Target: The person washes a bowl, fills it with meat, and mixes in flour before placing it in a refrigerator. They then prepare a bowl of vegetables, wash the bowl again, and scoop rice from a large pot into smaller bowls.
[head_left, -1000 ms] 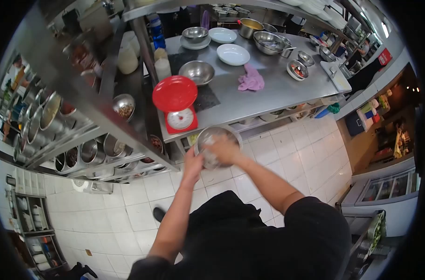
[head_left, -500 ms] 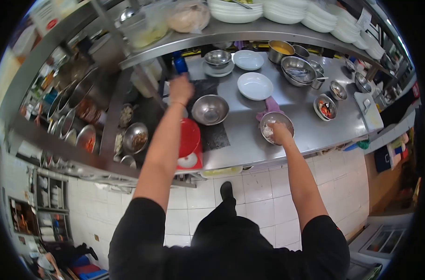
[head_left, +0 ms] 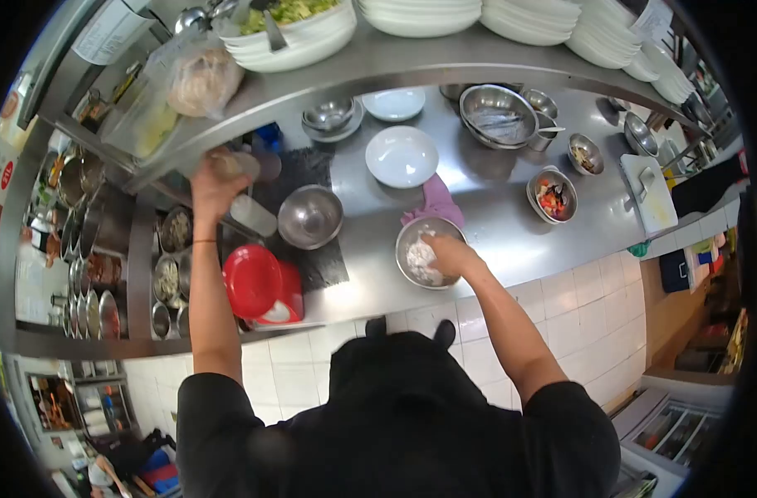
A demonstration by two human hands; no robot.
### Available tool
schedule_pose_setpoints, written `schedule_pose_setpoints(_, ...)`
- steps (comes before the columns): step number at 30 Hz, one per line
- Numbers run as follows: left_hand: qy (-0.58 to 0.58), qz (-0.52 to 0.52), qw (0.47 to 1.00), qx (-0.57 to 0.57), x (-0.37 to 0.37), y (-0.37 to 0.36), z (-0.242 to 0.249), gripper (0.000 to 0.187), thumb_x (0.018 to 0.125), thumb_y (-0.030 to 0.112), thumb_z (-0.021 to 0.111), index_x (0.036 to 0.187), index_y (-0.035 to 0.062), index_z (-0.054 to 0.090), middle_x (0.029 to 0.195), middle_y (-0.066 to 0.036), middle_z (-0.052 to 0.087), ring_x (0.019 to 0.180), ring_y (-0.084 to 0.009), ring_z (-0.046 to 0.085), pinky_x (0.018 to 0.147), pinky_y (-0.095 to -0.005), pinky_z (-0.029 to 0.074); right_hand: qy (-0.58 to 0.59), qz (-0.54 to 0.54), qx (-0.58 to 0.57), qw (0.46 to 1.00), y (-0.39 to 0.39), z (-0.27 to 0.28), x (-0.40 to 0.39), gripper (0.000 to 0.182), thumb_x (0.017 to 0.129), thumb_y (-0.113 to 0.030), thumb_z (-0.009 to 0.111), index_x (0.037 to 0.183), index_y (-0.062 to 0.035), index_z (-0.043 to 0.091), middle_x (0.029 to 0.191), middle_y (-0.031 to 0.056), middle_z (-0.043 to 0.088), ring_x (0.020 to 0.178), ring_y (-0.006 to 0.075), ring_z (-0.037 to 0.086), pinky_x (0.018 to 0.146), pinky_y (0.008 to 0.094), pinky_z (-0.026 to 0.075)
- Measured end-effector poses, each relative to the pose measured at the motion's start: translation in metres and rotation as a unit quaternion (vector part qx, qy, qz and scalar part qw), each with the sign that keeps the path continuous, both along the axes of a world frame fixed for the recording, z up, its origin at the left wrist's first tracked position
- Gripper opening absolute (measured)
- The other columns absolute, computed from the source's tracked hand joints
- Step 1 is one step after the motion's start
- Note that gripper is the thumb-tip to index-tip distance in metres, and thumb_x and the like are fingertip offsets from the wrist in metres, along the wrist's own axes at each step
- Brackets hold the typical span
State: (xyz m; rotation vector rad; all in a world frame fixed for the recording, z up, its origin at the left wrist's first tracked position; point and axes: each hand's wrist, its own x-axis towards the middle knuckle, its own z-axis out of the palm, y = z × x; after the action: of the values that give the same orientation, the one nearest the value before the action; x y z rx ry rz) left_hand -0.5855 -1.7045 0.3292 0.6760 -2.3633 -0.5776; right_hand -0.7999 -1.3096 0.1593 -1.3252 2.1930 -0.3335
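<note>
My right hand (head_left: 450, 254) reaches into a small steel bowl (head_left: 404, 268) of white, flour-like powder (head_left: 421, 256). Its fingers are curled together at the powder; whatever they pinch is hidden. Up at the left, under the shelf, my left hand (head_left: 216, 184) is closed around a pale container (head_left: 244, 166), partly covered by the fingers. A white cylindrical container (head_left: 254, 216) lies just below it. Between the hands sits a bare steel bowl (head_left: 310, 217) on a dark mat. A red round lid or dish (head_left: 253, 280) rests over a red box (head_left: 290, 290) near the front edge.
A purple cloth (head_left: 432, 204) touches the powder bowl, with a white plate (head_left: 401, 156) behind. Right of these stand a bowl of cut vegetables (head_left: 553, 196) and nested steel bowls (head_left: 499, 114). The steel shelf (head_left: 378, 73) overhangs the counter, carrying stacked white dishes (head_left: 531, 20).
The view has shifted right and nearer the counter. My left hand has reached further left and closed around the pale container. My right hand stays in the powder bowl.
</note>
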Motion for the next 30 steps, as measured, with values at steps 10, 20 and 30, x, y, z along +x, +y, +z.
schedule_pose_setpoints(10,0.043,0.001,0.829,0.557,-0.021,0.247,-0.095,0.03,0.087,0.025,0.066,0.109,0.0066,0.059,0.108,-0.007,0.063,0.098,-0.0153,0.06,0.082,-0.03,0.051,-0.084,0.06,-0.119,0.988,-0.013,0.006,-0.058,0.039,0.085,-0.013,0.063,0.119,0.0047,0.058,0.114,0.0278,0.062,0.108,0.0406,0.059,0.093,0.0436,0.045)
schedule_pose_setpoints(20,-0.116,0.0,0.712,0.692,-0.06,0.31,-0.112,0.047,0.087,0.03,0.07,0.105,-0.0107,0.058,0.094,-0.018,0.065,0.071,-0.0222,0.066,0.059,-0.0344,0.056,-0.084,0.097,-0.119,0.985,-0.007,0.023,-0.068,0.024,0.09,-0.009,0.053,0.106,0.0054,0.062,0.103,0.0299,0.062,0.101,0.0446,0.059,0.089,0.0476,0.045)
schedule_pose_setpoints(30,-0.178,-0.03,0.796,0.577,-0.022,0.331,-0.106,0.073,0.083,0.034,0.075,0.132,-0.0009,0.034,0.106,-0.023,0.06,0.1,-0.0266,0.061,0.081,-0.0349,0.053,-0.069,0.104,-0.041,0.991,-0.01,0.017,-0.053,0.031,0.088,-0.01,0.056,0.114,0.0048,0.059,0.104,0.0298,0.063,0.102,0.0435,0.06,0.091,0.0445,0.046)
